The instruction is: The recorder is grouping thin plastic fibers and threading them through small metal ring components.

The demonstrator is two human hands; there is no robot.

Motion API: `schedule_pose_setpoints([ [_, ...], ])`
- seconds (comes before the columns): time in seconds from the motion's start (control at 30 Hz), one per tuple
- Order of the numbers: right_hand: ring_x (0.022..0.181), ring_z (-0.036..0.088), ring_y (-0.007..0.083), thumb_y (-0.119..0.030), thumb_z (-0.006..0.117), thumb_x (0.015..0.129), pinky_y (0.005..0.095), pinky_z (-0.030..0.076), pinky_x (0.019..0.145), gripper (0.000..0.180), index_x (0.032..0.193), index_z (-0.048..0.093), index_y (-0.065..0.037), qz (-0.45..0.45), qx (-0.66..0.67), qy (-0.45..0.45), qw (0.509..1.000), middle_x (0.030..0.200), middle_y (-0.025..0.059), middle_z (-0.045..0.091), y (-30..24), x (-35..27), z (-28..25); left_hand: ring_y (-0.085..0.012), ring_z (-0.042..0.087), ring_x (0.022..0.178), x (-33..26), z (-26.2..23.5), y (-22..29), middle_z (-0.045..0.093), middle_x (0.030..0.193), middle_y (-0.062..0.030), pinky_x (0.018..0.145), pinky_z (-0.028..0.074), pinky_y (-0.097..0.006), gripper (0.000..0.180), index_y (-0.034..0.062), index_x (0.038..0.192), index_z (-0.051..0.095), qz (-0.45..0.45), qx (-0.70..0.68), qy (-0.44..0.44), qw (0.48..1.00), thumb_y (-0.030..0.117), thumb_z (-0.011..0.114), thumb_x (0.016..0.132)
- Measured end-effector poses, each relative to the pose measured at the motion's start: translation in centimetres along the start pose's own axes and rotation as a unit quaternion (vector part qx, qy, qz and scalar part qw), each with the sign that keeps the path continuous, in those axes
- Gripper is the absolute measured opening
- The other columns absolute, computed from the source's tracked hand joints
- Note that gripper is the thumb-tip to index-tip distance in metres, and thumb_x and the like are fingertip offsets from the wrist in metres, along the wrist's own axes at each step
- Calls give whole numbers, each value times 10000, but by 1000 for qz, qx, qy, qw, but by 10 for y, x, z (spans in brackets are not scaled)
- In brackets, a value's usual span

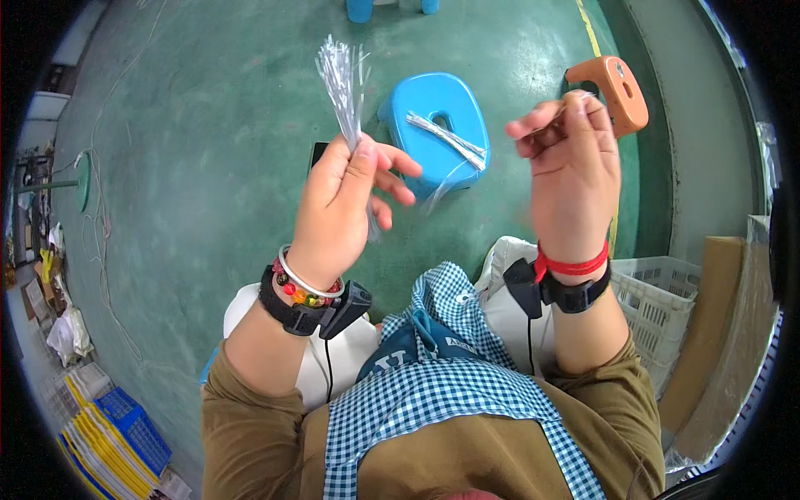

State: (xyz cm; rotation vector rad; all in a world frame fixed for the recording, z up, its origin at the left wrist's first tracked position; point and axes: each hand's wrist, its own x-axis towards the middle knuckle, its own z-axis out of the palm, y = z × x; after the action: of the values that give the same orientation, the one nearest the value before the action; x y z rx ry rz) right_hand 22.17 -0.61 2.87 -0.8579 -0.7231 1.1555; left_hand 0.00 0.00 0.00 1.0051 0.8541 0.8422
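Observation:
My left hand [343, 196] grips a bundle of thin silvery strips [340, 83], which look like twist ties, between thumb and index finger. Their tops fan out above it, and some ends hang below the palm. My right hand [575, 158] is raised apart on the right, thumb and fingers pinched on a thin strip that is hard to make out. Between the hands, a blue plastic stool [462, 104] stands on the floor. Across its top lies another bundle of silvery strips [446, 137], beside its oval hole. A clear, wispy piece [442, 187] hangs at the stool's near edge.
An orange stool [621, 92] stands at the far right by the wall. White plastic crates [654, 300] and cardboard [708, 308] are near my right elbow. Stacked yellow and blue crates [125, 425] sit at lower left. A cable [104, 250] runs along the green floor.

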Motion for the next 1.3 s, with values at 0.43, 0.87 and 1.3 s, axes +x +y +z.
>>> schedule_pose_setpoints([
  [0.43,735,677,114,-68,652,909,208,480,594,93,955,647,12,163,-143,-136,967,847,48,682,16,-27,26,-1,387,551,-7,11,12,411,622,83,508,352,-181,289,-29,1167,587,54,-28,44,997,73,666,909],
  [0.87,721,680,113,-41,683,878,210,529,628,99,917,668,49,167,-204,-156,952,836,74,701,16,-32,33,-39,471,574,-8,8,7,584,741,11,510,339,-195,118,4,975,614,28,-54,27,998,94,650,909],
  [1.3,706,684,131,-27,668,876,228,540,625,92,911,664,58,193,-165,-167,953,832,76,698,14,-28,31,2,329,485,-5,4,3,545,677,63,432,199,-198,76,38,924,662,-9,-141,30,990,108,665,894],
])
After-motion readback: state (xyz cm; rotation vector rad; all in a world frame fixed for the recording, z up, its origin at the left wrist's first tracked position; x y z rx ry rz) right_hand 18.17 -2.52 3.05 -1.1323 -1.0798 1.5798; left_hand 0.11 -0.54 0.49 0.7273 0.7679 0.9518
